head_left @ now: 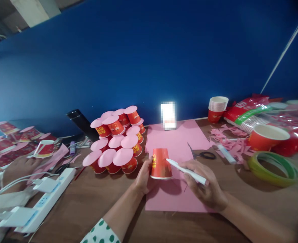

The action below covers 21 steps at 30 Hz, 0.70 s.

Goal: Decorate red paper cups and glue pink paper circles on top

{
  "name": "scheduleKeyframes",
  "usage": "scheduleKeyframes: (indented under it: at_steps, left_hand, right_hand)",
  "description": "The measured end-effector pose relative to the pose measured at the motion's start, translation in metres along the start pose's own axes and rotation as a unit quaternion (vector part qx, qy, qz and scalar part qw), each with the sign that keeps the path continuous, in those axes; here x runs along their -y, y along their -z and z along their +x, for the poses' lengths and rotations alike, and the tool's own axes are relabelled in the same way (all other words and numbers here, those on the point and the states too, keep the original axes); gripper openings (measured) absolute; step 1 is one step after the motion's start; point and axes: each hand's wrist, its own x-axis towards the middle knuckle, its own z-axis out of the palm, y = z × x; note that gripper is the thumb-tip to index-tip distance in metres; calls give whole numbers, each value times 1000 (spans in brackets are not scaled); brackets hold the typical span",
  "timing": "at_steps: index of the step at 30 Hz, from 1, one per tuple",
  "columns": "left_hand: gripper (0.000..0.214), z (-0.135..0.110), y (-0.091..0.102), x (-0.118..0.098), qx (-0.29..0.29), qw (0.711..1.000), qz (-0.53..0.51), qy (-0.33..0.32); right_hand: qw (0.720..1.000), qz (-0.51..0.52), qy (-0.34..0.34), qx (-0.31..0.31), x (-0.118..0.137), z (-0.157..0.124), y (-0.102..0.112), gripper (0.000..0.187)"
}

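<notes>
My left hand [144, 177] grips a red paper cup [161, 165] by its left side; the cup is upside down, rim downward, with yellow lettering. In my right hand [206, 184] is a white pen [189, 171], its tip at the cup's right side; whether it touches cannot be made out. Beneath both hands lie pink paper sheets [161, 200]. Black-handled scissors [206, 155] rest on the paper's right edge. To the left, several upturned red cups [130, 167] are stacked, each topped with a pink paper disc [123, 156].
On the right are stacked cups [216, 109], a larger-looking cup [266, 138], a tape roll [272, 168], a glue stick [226, 154], pink scraps [233, 145] and a red plastic pack [250, 108]. Leftward: a power strip [47, 200], a black flask [81, 125] and another person's hand [21, 172].
</notes>
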Motion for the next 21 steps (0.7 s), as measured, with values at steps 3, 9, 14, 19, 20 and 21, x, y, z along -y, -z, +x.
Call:
scheduleKeyframes:
  at_steps: [3, 9, 14, 19, 20, 21]
  left_hand:
    - [30, -1, 0, -1, -8, 1000, -1, 1]
    - [31, -1, -1, -2, -11, 1000, 0, -2]
    - [30, -1, -1, -3, -24, 1000, 1, -2]
    - [29, -1, -2, -3, -26, 1000, 0, 2]
    - [29, -1, -3, -3, -26, 1000, 0, 2]
    - [29, -1, -3, -3, -26, 1000, 0, 3]
  right_hand:
    - [1000, -5, -2, 2, -1, 0, 0, 26]
    - [1000, -12, -8, 10, 1, 1, 1, 24]
    - [1000, -10, 0, 2, 2, 3, 2, 22]
    - [1000, -11, 2, -3, 5, 5, 2, 21]
    - [1000, -9, 1, -2, 6, 5, 2, 21]
    - [1000, -8, 1, 0, 6, 5, 2, 21]
